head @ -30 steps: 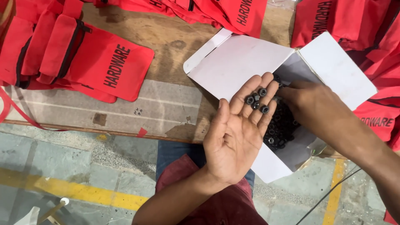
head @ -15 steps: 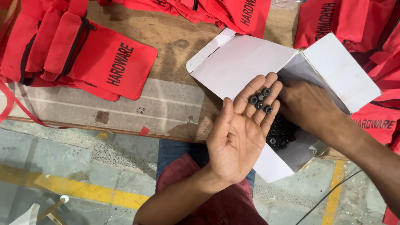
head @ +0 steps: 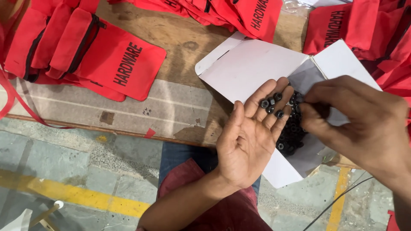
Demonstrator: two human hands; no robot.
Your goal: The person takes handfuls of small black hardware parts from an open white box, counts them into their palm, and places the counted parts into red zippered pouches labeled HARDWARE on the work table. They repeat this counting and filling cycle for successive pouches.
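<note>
My left hand (head: 248, 145) lies palm up over the near edge of an open white cardboard box (head: 248, 64). Several small black nuts (head: 270, 105) rest on its fingers. My right hand (head: 359, 119) hovers over the box from the right, its fingertips pinched together right beside my left fingertips. Whatever sits inside the pinch is hidden. A heap of the same black nuts (head: 291, 137) lies in the box under both hands.
Red fabric pouches with black lettering (head: 124, 64) are piled at the left, top and right of the wooden table (head: 184, 38). Below the table edge are a grey floor with a yellow stripe (head: 85, 194) and a thin black cable (head: 342, 199).
My right hand has lifted out of the heap in the box and come up to my left fingertips. The left hand has stayed palm up with nuts on it.
</note>
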